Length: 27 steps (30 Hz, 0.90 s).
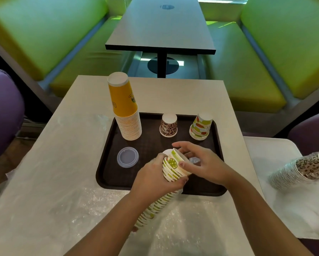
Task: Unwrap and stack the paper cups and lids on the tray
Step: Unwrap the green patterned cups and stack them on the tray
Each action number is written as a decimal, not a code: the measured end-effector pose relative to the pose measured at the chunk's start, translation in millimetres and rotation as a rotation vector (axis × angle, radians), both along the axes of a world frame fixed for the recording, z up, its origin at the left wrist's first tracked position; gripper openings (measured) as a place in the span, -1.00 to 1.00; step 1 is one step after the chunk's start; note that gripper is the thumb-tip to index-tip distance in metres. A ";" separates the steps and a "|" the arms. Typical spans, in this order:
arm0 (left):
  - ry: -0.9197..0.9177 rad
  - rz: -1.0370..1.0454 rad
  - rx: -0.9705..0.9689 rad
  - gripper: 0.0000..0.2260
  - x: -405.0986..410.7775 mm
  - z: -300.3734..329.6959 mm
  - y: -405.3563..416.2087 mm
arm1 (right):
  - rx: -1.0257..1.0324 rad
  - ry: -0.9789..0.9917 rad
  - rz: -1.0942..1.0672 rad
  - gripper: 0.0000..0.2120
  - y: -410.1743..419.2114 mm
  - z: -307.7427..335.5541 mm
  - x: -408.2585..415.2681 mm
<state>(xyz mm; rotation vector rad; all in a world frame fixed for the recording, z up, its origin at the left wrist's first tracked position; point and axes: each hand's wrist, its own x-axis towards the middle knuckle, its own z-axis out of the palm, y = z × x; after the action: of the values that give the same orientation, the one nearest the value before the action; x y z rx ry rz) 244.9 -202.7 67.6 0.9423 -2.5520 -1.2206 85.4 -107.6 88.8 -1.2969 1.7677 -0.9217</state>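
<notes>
head view: one frame
left hand (155, 175): wrapped round lime cups (170, 169), a long tilted stack over the tray (108, 174) edge
right hand (201, 161): fingers pinch the top cup's rim
lid (127, 157): left of the left hand, on tray
yellow cups (124, 108): beyond, upside down

A single head-worn, wide-angle camera is looking forward and steeply down from above the near edge of a pale table (173, 100), sitting close over a dark tray (151, 145). It is facing a dark table (162, 28) between green benches (44, 34) farther off.
</notes>
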 end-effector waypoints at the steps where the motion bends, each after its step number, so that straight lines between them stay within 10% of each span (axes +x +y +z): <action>1: 0.002 0.003 -0.002 -0.49 0.7 0.5 0.5 | 0.024 0.026 0.036 -0.54 0.6 2.4 0.0; 27: 0.060 -0.039 -0.011 -0.49 1.5 -2.1 1.8 | 0.048 0.001 0.179 -0.47 8.3 31.0 -20.6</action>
<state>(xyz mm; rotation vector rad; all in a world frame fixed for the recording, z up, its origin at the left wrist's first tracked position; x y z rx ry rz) 246.4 -200.9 65.5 0.8440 -2.5388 -1.2254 64.8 -99.3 119.7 -1.3987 1.6345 -0.7740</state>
